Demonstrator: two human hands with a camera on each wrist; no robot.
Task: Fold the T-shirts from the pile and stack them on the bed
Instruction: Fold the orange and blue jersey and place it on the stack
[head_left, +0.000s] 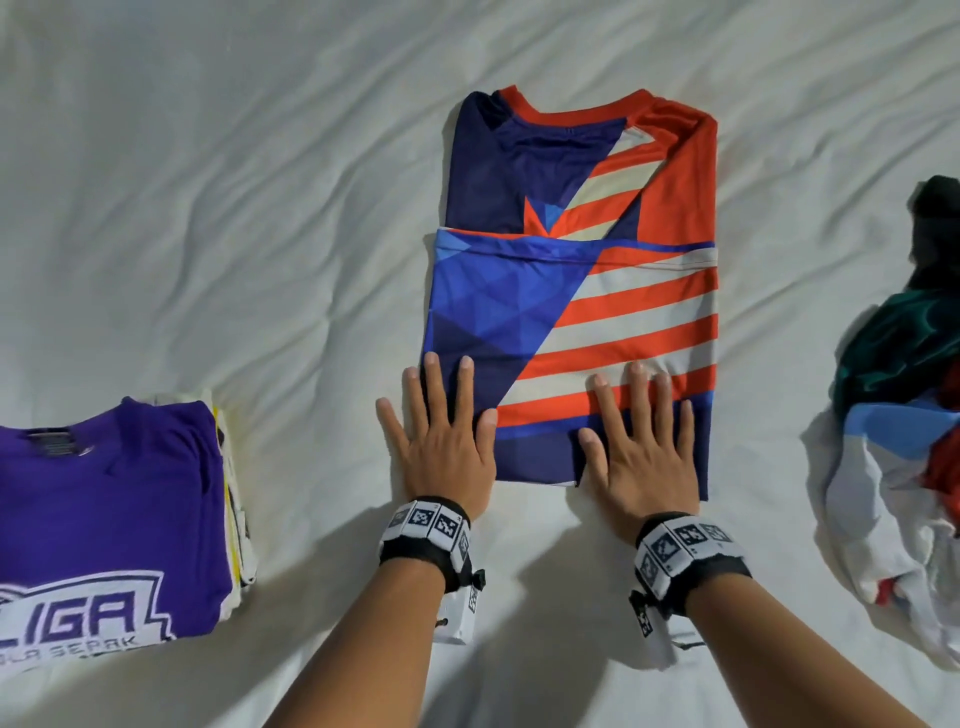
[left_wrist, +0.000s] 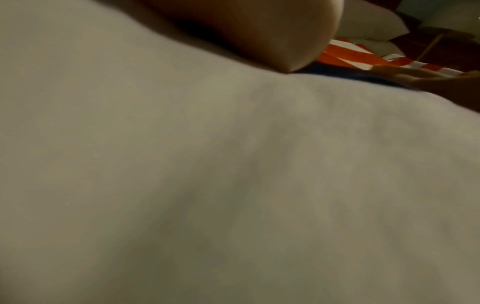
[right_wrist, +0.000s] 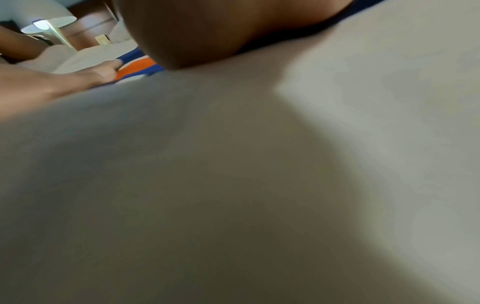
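A blue, red and white striped T-shirt (head_left: 576, 291) lies partly folded on the white bed sheet (head_left: 234, 234), its lower part turned up over the chest. My left hand (head_left: 441, 431) lies flat, fingers spread, on the shirt's near left corner and the sheet. My right hand (head_left: 641, 441) presses flat on the near right part of the shirt. A folded purple T-shirt (head_left: 104, 514) tops the stack at the left. In the left wrist view the striped shirt (left_wrist: 345, 55) shows past my palm; the right wrist view shows the same striped shirt (right_wrist: 135, 69) beside my other hand.
A pile of unfolded T-shirts (head_left: 904, 441), green, white, red and light blue, lies at the right edge. Wrinkled sheet stretches across the far side of the bed. A lamp (right_wrist: 49, 24) and a wooden headboard show in the right wrist view.
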